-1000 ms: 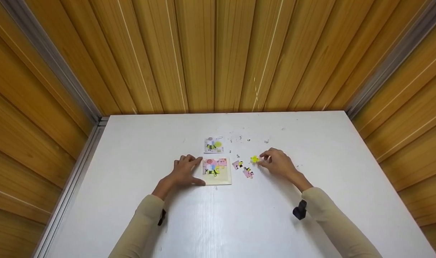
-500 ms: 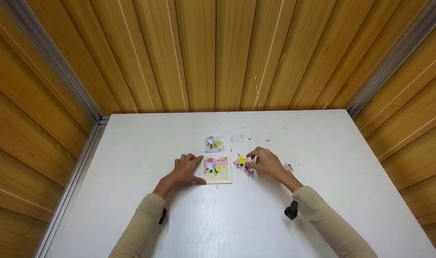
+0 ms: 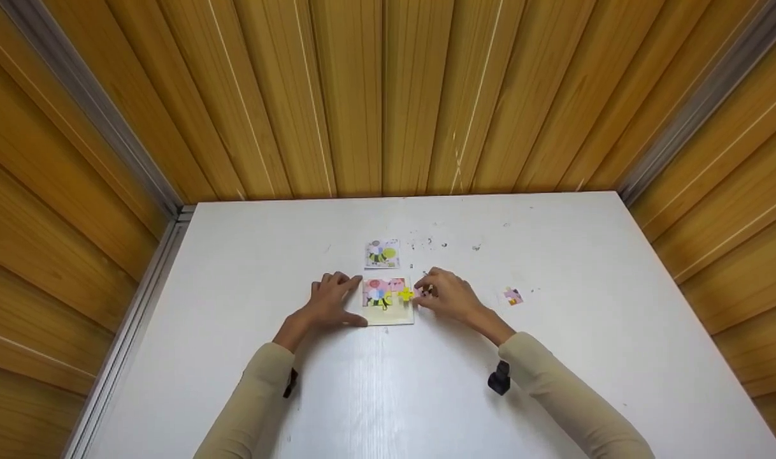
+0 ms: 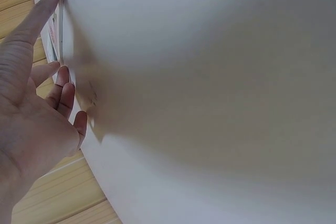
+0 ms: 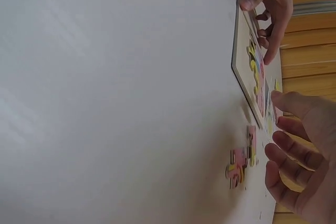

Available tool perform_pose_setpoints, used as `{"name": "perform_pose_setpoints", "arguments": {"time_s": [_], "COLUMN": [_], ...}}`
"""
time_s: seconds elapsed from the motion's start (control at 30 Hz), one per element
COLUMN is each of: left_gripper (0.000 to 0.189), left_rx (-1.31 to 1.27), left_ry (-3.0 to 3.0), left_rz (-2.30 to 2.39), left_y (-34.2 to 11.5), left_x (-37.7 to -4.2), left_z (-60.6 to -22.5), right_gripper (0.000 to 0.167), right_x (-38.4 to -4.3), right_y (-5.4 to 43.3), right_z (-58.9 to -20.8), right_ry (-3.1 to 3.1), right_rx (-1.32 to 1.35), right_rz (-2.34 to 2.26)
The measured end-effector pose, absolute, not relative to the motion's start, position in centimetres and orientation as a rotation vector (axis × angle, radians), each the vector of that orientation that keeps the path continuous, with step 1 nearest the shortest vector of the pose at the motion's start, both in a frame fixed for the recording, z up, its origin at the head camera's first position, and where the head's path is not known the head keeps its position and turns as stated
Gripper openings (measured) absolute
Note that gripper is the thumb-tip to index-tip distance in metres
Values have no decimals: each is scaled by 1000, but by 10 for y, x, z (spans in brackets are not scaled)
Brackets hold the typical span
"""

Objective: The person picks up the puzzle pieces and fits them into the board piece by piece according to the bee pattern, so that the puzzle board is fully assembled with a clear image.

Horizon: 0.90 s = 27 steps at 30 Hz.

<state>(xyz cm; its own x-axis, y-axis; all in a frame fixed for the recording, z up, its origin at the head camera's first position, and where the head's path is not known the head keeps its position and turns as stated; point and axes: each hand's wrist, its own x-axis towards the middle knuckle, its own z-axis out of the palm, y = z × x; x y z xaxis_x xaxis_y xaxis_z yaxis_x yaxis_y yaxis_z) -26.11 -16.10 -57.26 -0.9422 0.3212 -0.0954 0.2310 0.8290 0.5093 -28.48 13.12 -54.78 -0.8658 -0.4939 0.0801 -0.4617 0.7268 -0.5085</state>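
Note:
A small puzzle board (image 3: 389,316) lies on the white table, its upper part filled with pink and bee-patterned pieces. My left hand (image 3: 326,301) is at its left side, thumb at the near corner and forefinger at the far one, both stretched out. Between thumb and fingers, my right hand (image 3: 450,294) pinches a yellow puzzle piece (image 3: 406,294), which overlaps the board's right edge in the head view. Two loose pink, yellow and black puzzle pieces (image 5: 237,167) lie beside the board in the right wrist view; in the head view the right hand mostly covers them.
Behind the board is a square picture card (image 3: 382,254) with a bee on it. Another loose pink puzzle piece (image 3: 513,296) lies farther right. Dark marks (image 3: 429,241) dot the tabletop beyond. Wood-patterned walls (image 3: 388,95) enclose the table at the back and sides.
My right hand has carried the yellow piece leftward, past the loose pieces, to the board's right edge. The pink piece at the far right has come into view. My left hand stays put.

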Motion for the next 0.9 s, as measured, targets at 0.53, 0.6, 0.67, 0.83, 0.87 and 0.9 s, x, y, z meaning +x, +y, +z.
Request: {"name": "perform_pose_setpoints", "arguments": {"time_s": [0.53,0.6,0.67,0.83,0.87,0.9], "left_gripper": [102,101,101,101,102,102], "left_rx": [459,460,460,454,453,452], "left_ry": [2842,2839,2838,2839,2841,2842], "left_rz": [759,759,766,766,764,763], "left_y": [-161,-161,-160,-161,-161,-161], "left_x": [-261,-260,-260,-260,-260,-260], "left_z": [-575,-575,-574,-573,-573,-573], "right_gripper": [31,31,30,33,33,33], "right_x": [-281,-281,-281,-282,-282,-282], "right_y": [107,106,106,105,105,106], "right_z": [-567,-567,-567,-566,-566,-566], "right_ry": [2918,2917,2918,2905,2901,2896], "right_rx": [-811,-804,-802,-794,-791,-788], "right_rz": [-758,-767,-772,-785,-782,-782]}}
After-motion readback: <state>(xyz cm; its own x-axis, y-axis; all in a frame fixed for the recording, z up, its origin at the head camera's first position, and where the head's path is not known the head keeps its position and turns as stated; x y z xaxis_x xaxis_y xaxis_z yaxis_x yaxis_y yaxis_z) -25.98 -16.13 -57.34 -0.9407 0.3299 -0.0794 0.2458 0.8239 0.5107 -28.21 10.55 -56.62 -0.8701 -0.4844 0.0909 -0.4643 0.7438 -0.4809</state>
